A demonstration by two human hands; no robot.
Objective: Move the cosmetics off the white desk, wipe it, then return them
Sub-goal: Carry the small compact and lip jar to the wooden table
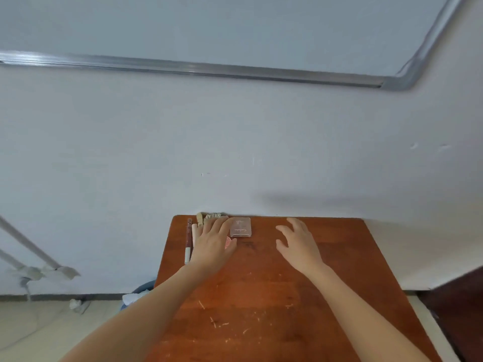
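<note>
Several cosmetics lie at the far left of a brown wooden table [274,296]. A clear pink compact case [240,227] lies flat near the wall. Along the left edge lie a slim dark tube [188,232] and a white pen-like stick [187,254]. A beige scrunchie [213,216] and a small beige item [200,219] sit at the back edge. My left hand [213,245] lies flat over a round pink item [228,242], mostly hiding it. My right hand [298,241] hovers spread over bare wood, right of the compact, holding nothing. No white desk is in view.
A white wall rises straight behind the table, with a whiteboard frame [235,71] above. A blue bin with white paper [138,293] stands on the floor left of the table. A dark piece of furniture [454,309] is at the right.
</note>
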